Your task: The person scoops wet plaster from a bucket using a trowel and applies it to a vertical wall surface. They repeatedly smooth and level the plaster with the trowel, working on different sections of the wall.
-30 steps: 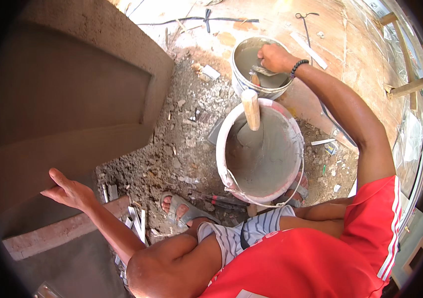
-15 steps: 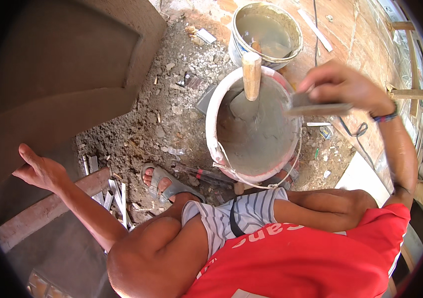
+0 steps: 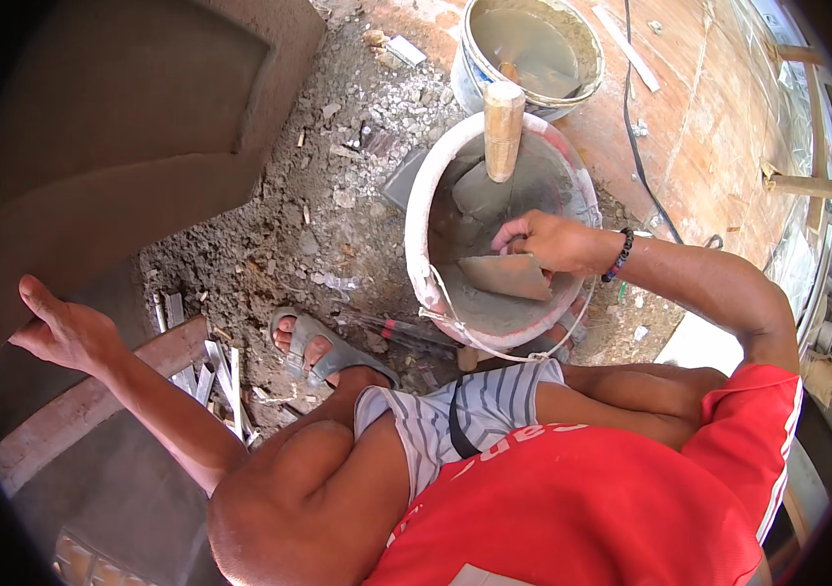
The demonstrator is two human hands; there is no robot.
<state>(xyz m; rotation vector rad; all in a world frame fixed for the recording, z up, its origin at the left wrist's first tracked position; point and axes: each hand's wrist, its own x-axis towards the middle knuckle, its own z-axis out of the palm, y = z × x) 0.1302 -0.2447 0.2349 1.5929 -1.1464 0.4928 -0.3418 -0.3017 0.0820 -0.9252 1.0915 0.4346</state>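
My right hand (image 3: 548,242) is closed on a thin, flat scraper (image 3: 506,276) and reaches inside the white bucket (image 3: 420,210). The scraper's broad grey face lies low over the wet grey mortar (image 3: 499,311); its contact with the mix I cannot make out. Beside it, a trowel with a thick wooden handle (image 3: 504,137) leans in the same bucket, its blade (image 3: 482,190) partly in the mortar. At the far left, my left hand (image 3: 69,330) is by the smooth grey plastered surface (image 3: 93,234), empty, thumb apart from the fingers, whose tips are hard to see.
Behind the mortar bucket stands a second bucket (image 3: 465,73) of murky water. Rubble (image 3: 323,230) and loose strips (image 3: 225,381) litter the ground near my sandalled foot (image 3: 323,352). A dark cable (image 3: 634,137) crosses the boards (image 3: 699,127) at right. A ledge (image 3: 93,400) runs beneath my left forearm.
My right hand has moved left and down into the bucket with the scraper, from beyond its right rim. The left hand has barely moved.
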